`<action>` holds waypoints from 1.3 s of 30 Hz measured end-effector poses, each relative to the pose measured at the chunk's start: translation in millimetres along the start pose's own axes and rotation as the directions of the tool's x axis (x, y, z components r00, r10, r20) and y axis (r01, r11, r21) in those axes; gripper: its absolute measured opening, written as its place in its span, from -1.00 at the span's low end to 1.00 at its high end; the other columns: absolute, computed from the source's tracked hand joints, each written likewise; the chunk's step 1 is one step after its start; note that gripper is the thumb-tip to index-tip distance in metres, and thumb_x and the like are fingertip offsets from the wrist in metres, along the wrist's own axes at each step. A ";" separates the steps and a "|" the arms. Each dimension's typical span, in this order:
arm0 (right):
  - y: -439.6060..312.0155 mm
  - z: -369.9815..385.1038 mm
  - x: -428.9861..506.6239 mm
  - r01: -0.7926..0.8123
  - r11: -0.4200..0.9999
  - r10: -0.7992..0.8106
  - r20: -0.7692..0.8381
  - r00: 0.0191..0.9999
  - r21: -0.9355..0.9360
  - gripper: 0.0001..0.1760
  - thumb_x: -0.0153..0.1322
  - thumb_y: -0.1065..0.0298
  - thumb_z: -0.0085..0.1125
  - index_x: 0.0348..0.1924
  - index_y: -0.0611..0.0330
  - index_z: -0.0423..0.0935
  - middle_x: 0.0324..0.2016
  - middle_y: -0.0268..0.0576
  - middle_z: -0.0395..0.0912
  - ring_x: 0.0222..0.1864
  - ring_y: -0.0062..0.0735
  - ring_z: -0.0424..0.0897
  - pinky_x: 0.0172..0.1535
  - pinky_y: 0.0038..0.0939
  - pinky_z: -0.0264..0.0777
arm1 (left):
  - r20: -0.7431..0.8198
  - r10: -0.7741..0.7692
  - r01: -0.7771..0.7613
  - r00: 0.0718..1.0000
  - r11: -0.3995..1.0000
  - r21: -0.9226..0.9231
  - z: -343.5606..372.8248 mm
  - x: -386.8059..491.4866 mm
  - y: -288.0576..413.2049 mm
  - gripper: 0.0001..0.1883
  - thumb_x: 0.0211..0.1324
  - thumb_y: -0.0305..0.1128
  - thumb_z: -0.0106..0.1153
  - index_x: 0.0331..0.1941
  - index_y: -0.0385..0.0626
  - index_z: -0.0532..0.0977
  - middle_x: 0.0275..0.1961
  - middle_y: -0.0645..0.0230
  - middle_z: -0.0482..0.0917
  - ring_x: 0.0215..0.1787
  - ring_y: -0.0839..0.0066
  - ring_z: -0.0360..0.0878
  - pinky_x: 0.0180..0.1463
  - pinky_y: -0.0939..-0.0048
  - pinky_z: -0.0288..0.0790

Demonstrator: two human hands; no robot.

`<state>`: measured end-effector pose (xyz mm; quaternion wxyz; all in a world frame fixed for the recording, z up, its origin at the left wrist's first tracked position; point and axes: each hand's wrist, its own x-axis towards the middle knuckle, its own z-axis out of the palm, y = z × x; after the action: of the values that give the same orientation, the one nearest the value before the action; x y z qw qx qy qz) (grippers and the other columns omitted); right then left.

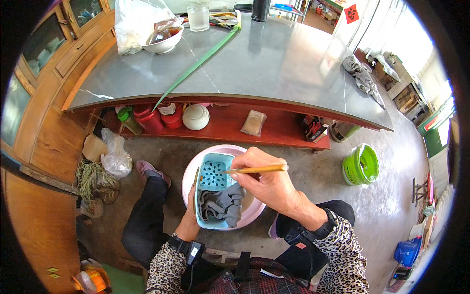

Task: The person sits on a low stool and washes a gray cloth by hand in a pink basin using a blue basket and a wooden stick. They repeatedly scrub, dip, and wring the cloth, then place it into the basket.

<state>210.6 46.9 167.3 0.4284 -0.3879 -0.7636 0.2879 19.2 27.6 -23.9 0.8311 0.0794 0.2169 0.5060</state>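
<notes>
A light-blue plastic basket [216,160] is held over a pink basin [253,217] on the floor. My left hand [188,222] grips the basket's left side; part of that hand is hidden behind it. Along the same side stands a thin brownish strip [196,180], possibly a stick. My right hand [266,185] pinches a slender wooden stick [262,168], its narrow end pointing left over the perforated bottom. A crumpled grey cloth [220,205] fills the near half of the basket and hangs over its right rim. Several dark slots show in the basket's bottom.
Ahead is a grey-topped table [279,62] with a red lower shelf [224,121] bearing jars. On top are a white bowl [161,46], a glass [198,18] and a long green leaf [198,64]. A green bucket [345,169] stands right; a plastic bag [116,161] lies left.
</notes>
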 end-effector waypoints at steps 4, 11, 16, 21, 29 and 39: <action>2.7 1.4 0.2 0.026 1.000 -0.026 0.034 0.999 0.014 -0.81 0.25 0.54 0.29 -0.27 0.24 0.57 -0.45 -0.21 0.51 -0.45 -0.44 0.48 -0.36 -0.48 0.38 | -0.008 0.027 -0.026 1.000 0.999 0.031 -3.3 3.3 -0.8 -0.42 0.28 0.00 -0.13 0.24 -0.15 0.30 0.12 0.08 0.51 0.08 0.24 0.56 0.15 0.18 0.50; -5.8 -8.6 -2.5 0.009 1.000 -0.011 0.222 0.975 0.012 -0.88 0.29 0.48 0.29 -0.33 0.29 0.56 -0.47 -0.14 0.54 -0.41 -0.31 0.55 -0.33 -0.42 0.43 | -0.002 -0.043 0.043 0.999 0.996 -0.072 -4.7 -1.4 4.8 -0.39 0.30 0.07 -0.24 0.26 -0.13 0.29 0.16 0.06 0.49 0.11 0.19 0.54 0.18 0.14 0.47; -5.2 -4.0 -4.7 0.099 0.994 -0.091 0.163 0.982 -0.042 -0.91 0.33 0.49 0.24 -0.35 0.32 0.55 -0.49 -0.11 0.54 -0.42 -0.22 0.54 -0.34 -0.37 0.44 | 0.014 -0.026 0.027 1.000 0.996 -0.081 -6.7 -0.3 7.9 -0.36 0.31 0.12 -0.27 0.28 -0.11 0.26 0.20 0.05 0.45 0.15 0.18 0.51 0.18 0.11 0.46; -0.9 4.5 -6.3 0.123 0.992 -0.122 0.159 0.980 0.001 -0.93 0.32 0.50 0.23 -0.37 0.32 0.54 -0.49 -0.11 0.53 -0.43 -0.21 0.54 -0.35 -0.38 0.44 | 0.002 -0.012 0.012 1.000 0.993 -0.118 -12.4 2.1 6.0 -0.40 0.37 0.05 -0.32 0.26 -0.15 0.27 0.16 0.08 0.49 0.12 0.22 0.53 0.17 0.14 0.48; 7.9 2.3 -5.8 0.110 0.994 -0.113 0.212 0.971 0.029 -0.91 0.32 0.47 0.24 -0.38 0.29 0.53 -0.47 -0.17 0.54 -0.44 -0.28 0.57 -0.37 -0.40 0.46 | 0.011 -0.001 0.002 1.000 0.998 -0.060 -17.9 2.5 6.7 -0.36 0.32 0.11 -0.25 0.27 -0.17 0.26 0.14 0.02 0.49 0.09 0.18 0.56 0.11 0.15 0.53; 3.3 6.4 -9.8 0.135 0.990 -0.141 0.146 0.979 0.049 -0.91 0.34 0.47 0.23 -0.37 0.30 0.53 -0.47 -0.16 0.55 -0.46 -0.31 0.56 -0.39 -0.43 0.47 | -0.024 -0.023 0.021 0.999 0.997 -0.070 -13.2 -0.5 9.4 -0.38 0.31 0.11 -0.20 0.22 -0.13 0.34 0.14 0.07 0.51 0.06 0.20 0.57 0.11 0.15 0.53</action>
<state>209.4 39.8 157.6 0.3967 -0.3029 -0.8127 0.3005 5.6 30.5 -32.3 0.8360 0.0415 0.2102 0.5051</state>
